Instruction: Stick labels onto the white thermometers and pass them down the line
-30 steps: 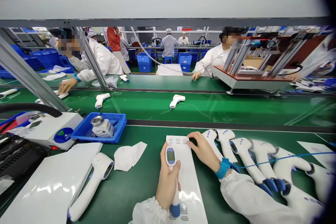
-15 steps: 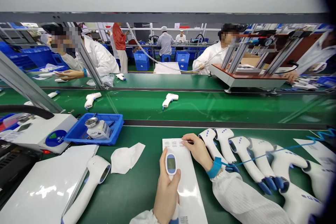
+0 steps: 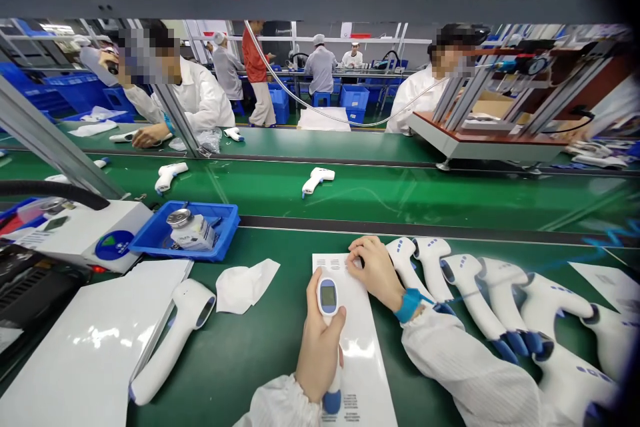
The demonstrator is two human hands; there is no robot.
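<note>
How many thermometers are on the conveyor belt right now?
2 for sure: one thermometer beyond the blue tray, another mid-belt. A white piece by the frame post may be a third.

Glossy white plastic thermometer (image 3: 327, 300), glossy laminated paper sheet (image 3: 360, 353), matt green table mat (image 3: 260, 347)

The bench carries one blue tray (image 3: 150, 248), one white cloth (image 3: 245, 285), one held thermometer (image 3: 328, 296), one loose thermometer (image 3: 173, 340) at left and at least six rowed thermometers (image 3: 470, 293) at right, with two belt thermometers (image 3: 317, 179) beyond.
</note>
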